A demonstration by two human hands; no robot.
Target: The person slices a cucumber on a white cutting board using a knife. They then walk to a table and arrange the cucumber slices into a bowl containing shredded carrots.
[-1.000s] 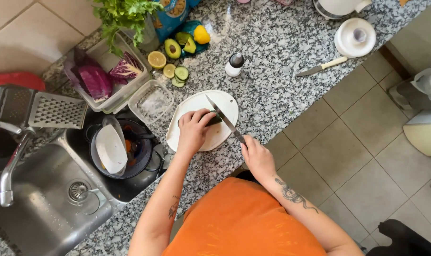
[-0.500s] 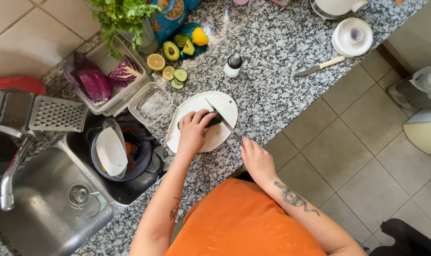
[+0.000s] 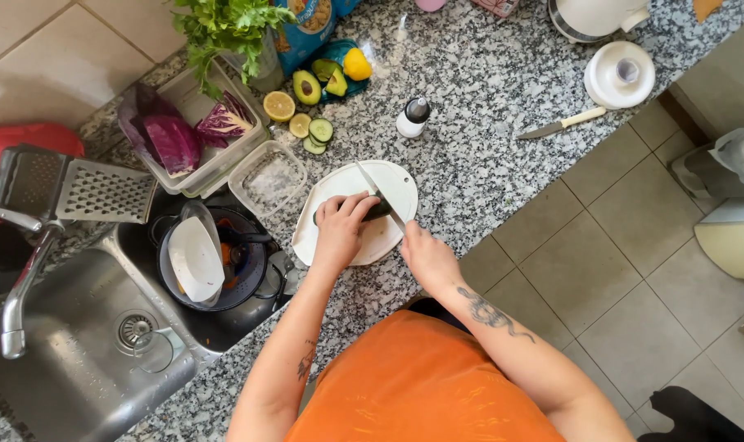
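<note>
The cucumber (image 3: 377, 210) lies on the white cutting board (image 3: 392, 182), pinned under the left hand (image 3: 341, 227), whose grip is closed over its near end. Just right of that grip, the right hand (image 3: 425, 255) is wrapped around a knife (image 3: 377, 195). Compared with a moment ago the blade has hardly shifted, set across the cucumber. Beyond, cut slices (image 3: 317, 134) sit on the granite worktop (image 3: 470, 155).

Bright, even daylight — perhaps slightly soft

Knife (image 3: 377, 195) tip swung slightly toward upright across the cucumber (image 3: 377, 211), right hand (image 3: 425, 255) barely shifted
</note>
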